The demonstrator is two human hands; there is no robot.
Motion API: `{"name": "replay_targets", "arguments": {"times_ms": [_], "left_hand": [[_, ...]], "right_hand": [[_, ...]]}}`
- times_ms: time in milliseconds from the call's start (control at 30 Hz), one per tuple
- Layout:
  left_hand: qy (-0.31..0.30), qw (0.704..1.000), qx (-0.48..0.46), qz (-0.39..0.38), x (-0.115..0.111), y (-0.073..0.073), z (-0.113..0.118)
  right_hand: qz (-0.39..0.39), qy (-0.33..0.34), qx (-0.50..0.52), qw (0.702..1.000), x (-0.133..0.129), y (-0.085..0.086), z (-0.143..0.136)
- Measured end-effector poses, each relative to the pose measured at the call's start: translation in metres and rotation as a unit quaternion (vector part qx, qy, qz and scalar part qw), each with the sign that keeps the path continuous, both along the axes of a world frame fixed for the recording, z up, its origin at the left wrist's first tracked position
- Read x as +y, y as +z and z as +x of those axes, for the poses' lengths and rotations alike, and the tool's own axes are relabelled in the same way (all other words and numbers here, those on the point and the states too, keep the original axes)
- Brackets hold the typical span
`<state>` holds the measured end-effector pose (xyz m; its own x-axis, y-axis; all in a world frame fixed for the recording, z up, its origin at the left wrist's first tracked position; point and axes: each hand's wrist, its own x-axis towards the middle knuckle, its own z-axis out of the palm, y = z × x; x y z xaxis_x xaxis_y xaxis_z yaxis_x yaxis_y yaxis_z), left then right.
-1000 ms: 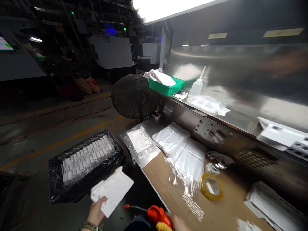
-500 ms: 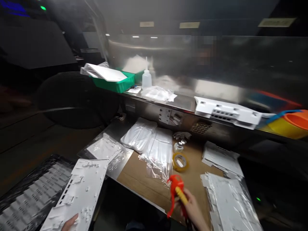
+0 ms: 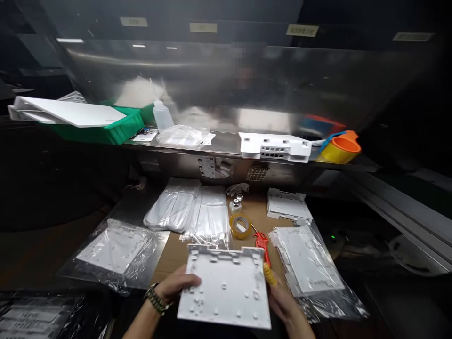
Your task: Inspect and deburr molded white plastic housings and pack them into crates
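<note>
A white plastic panel (image 3: pixel 226 292) with small clips and posts is held up over the front edge of the bench. My left hand (image 3: pixel 180 282) grips its left edge, thumb on the face. At the right edge, my right hand (image 3: pixel 277 292) holds the panel, with yellow wrapping on a finger. Just beyond that hand, the red air gun (image 3: pixel 262 242) lies on the brown cardboard (image 3: pixel 169 256). A roll of yellow tape (image 3: pixel 240 226) sits behind the panel, near a small bottle (image 3: pixel 235 205).
Clear plastic bags (image 3: pixel 174 205) lie at the middle back. Bagged white panels rest at left (image 3: pixel 115 247) and right (image 3: pixel 307 259). The shelf bears a green bin (image 3: pixel 116 132), a squeeze bottle (image 3: pixel 162 116), a white part (image 3: pixel 275 147) and a yellow tape holder (image 3: pixel 339 149).
The view has turned right. The white panel has moved from the lower left to front centre. My right hand has let go of the red air gun and now holds the panel too.
</note>
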<state>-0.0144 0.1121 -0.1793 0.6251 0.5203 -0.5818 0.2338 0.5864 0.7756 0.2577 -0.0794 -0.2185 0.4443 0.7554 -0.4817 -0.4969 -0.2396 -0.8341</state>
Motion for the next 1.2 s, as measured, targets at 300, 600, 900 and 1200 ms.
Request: {"name": "replay_targets", "arguments": {"times_ms": [300,600,900,1200], "left_hand": [[-0.157,0.906,0.079,0.385,0.024,-0.088,0.072],[-0.267,0.799,0.105,0.529,0.06,-0.126,0.06],[-0.321,0.767,0.093,0.547,0.064,-0.121,0.058],[-0.276,0.838,0.109,0.459,0.086,-0.12,0.069]], "right_hand": [[-0.033,-0.326,0.135,0.935,-0.082,0.013,0.027],[-0.012,-0.396,0.132,0.909,-0.103,0.035,0.009],[-0.02,-0.415,0.129,0.9,-0.096,0.039,-0.008],[-0.031,-0.409,0.105,0.906,-0.089,0.02,-0.025]]}}
